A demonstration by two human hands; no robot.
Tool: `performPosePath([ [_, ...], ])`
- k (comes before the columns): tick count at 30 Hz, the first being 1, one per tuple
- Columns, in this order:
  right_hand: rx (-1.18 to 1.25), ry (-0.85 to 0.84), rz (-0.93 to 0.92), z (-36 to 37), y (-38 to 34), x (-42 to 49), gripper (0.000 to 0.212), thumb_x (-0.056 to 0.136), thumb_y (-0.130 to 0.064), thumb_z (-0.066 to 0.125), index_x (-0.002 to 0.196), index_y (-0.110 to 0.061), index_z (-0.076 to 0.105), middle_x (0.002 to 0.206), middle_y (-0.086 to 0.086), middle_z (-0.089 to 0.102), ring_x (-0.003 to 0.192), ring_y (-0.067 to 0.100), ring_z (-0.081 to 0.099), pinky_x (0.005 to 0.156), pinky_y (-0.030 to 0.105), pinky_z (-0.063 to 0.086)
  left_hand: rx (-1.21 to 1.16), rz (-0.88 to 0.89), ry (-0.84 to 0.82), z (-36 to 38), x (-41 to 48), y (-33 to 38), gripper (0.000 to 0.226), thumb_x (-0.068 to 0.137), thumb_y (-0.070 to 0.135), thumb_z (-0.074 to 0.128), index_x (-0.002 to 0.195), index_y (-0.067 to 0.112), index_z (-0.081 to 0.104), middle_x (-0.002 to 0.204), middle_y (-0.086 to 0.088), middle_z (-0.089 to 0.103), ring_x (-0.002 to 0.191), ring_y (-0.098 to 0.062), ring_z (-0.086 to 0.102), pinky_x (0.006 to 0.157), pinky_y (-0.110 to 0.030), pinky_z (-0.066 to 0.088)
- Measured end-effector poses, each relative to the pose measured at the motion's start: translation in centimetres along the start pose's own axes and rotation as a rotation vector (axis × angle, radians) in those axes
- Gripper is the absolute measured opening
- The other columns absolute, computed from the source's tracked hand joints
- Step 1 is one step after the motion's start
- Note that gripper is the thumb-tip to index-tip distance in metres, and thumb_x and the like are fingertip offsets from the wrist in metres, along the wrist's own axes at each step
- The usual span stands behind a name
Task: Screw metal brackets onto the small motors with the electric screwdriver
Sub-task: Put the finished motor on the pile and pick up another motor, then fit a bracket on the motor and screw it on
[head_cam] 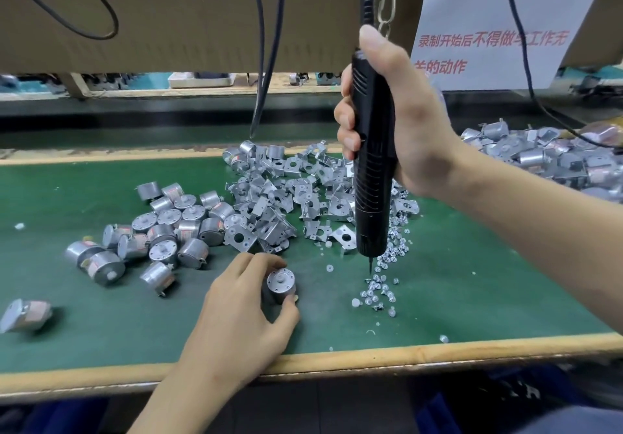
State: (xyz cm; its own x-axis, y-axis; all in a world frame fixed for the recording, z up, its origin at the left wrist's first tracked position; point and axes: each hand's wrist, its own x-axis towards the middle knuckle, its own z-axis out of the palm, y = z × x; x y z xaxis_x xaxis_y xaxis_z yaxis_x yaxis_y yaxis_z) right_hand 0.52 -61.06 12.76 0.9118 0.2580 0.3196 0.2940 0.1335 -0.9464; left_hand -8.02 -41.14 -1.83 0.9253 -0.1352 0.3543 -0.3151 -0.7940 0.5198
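Low in the centre of the frame our left hand [242, 302] pinches a small motor [281, 285] between thumb and fingertips. The motor stands on the green mat [101, 332] with its holed face up and no bracket on it yet. At centre right our right hand [387, 113] wraps around the black electric screwdriver [371, 180], held upright with its bit down by the scattered screws [381, 285]; we cannot tell whether it touches one. Loose brackets [286, 190] are heaped behind, with spare motors [161, 231] to their left. We judge the motor a dense, rigid can with a smooth, slippery wall, best gripped around its side to leave the face free. The brackets look thin, light and sharp-edged, so we would lift one by its bent flanges.
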Motion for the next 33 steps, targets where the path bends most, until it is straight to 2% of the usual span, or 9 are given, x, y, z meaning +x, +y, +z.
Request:
performPosePath([
  [8,0.018,-0.008,0.013,0.27,0.21,-0.10,0.042,0.093,-0.053,0.051,0.079,-0.014,0.052,0.065,0.005,0.051,0.052,0.020,0.046,0.054,0.030,0.045,-0.008,-0.025,0.015,0.09,-0.02,0.09,0.027,0.075,0.027,0.077,0.096,0.031,0.059,0.087,0.018,0.052,0.067,-0.007,0.051,0.066,-0.018,0.036],
  [15,0.031,-0.013,0.018,0.34,0.20,-0.14,0.043,0.093,-0.054,0.050,0.078,-0.015,0.053,0.066,0.004,0.052,0.052,0.020,0.046,0.055,0.029,0.045,0.001,-0.024,0.020,0.13,-0.03,0.03,0.026,0.076,0.028,0.076,0.095,0.030,0.059,0.083,0.018,0.050,0.068,-0.005,0.051,0.065,-0.012,0.034],
  [33,0.018,-0.014,0.011,0.52,0.07,-0.31,0.042,0.094,-0.054,0.050,0.078,-0.015,0.054,0.064,0.003,0.053,0.051,0.020,0.047,0.054,0.028,0.045,-0.005,-0.038,0.022,0.22,-0.06,0.00,0.023,0.079,0.033,0.073,0.095,0.032,0.057,0.086,0.016,0.053,0.067,-0.009,0.053,0.065,-0.019,0.036],
])
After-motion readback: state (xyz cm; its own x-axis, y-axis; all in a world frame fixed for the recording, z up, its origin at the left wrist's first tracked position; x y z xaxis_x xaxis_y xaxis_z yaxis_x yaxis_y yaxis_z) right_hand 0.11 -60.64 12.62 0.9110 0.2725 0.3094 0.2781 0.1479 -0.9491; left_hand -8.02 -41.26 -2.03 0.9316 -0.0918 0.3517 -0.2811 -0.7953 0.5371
